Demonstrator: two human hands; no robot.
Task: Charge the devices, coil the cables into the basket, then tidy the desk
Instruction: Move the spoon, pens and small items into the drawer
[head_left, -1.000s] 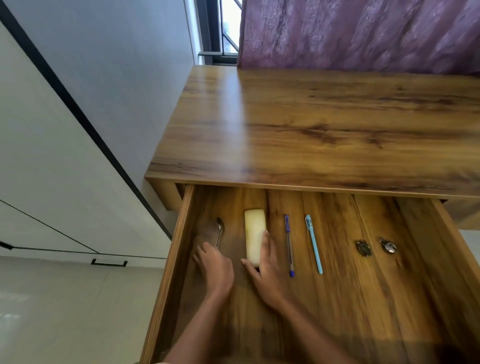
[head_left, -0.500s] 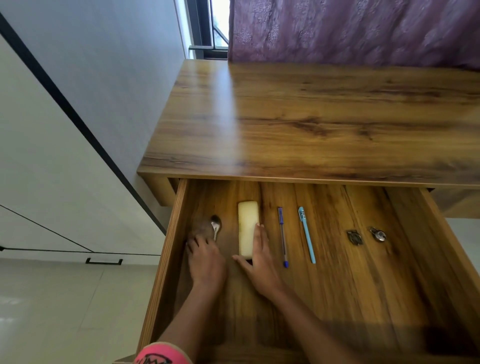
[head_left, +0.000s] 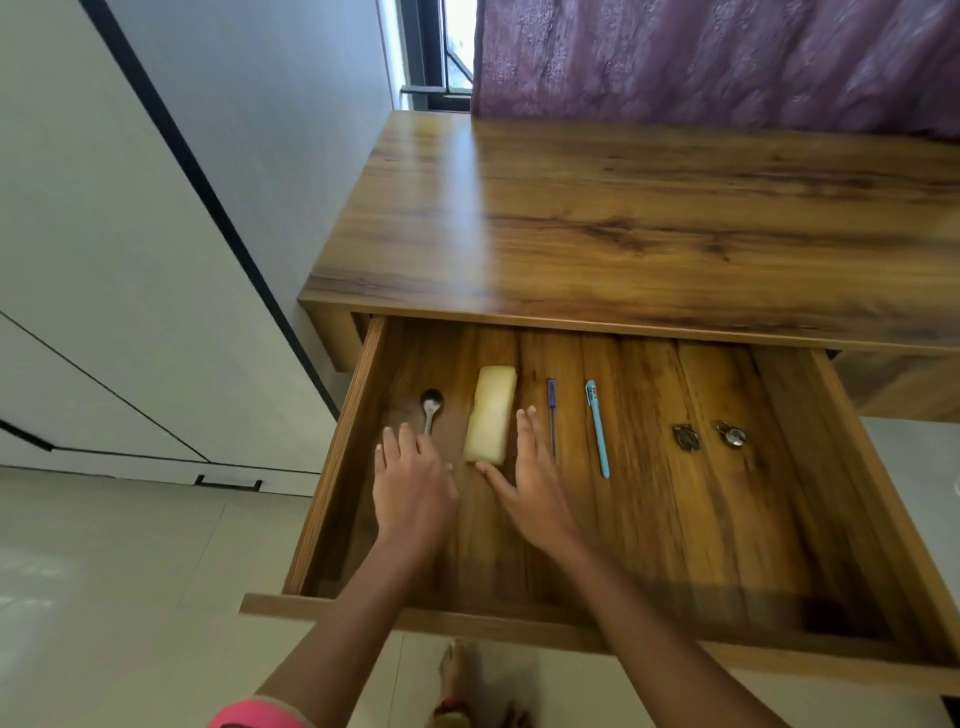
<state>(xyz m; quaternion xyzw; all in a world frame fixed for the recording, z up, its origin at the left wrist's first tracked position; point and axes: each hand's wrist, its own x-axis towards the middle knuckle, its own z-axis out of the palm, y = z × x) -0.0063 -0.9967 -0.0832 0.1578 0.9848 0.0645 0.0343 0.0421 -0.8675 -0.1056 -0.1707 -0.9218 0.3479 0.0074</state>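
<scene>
Head view, nearest first: a pink sleeve (head_left: 260, 717) and a bare foot (head_left: 457, 675) on the tiled floor show below the pulled-out drawer (head_left: 415, 618) of the desk (head_left: 649, 234). Inside the drawer the left hand (head_left: 413, 493) and right hand (head_left: 530, 493) lie flat, palms down, fingers straight, lightly spread and holding nothing.

Just beyond the left fingers (head_left: 408, 441) a small metal spoon (head_left: 430, 408) lies with its bowl pointing away; whether its handle touches the fingertips cannot be told. The right fingers (head_left: 524, 431) run along the right edge of a pale block (head_left: 491, 421), waxy-looking and oblong with rounded corners, and the thumb sits at its near end. Right of those fingers lie a thin dark blue pen (head_left: 552, 415), then a light blue pen (head_left: 597, 428), both parallel to the block. Well to the right are two small dull metal pieces (head_left: 685, 436).

No cable, device or basket shows. This looks like the tidying stage, lining up the drawer's contents. Gentle nudges with flat fingers should suit the smooth board, since the round pens may roll.

Farther off, the glossy wood-grain desk top is backed by a purple textured curtain (head_left: 727, 57).
</scene>
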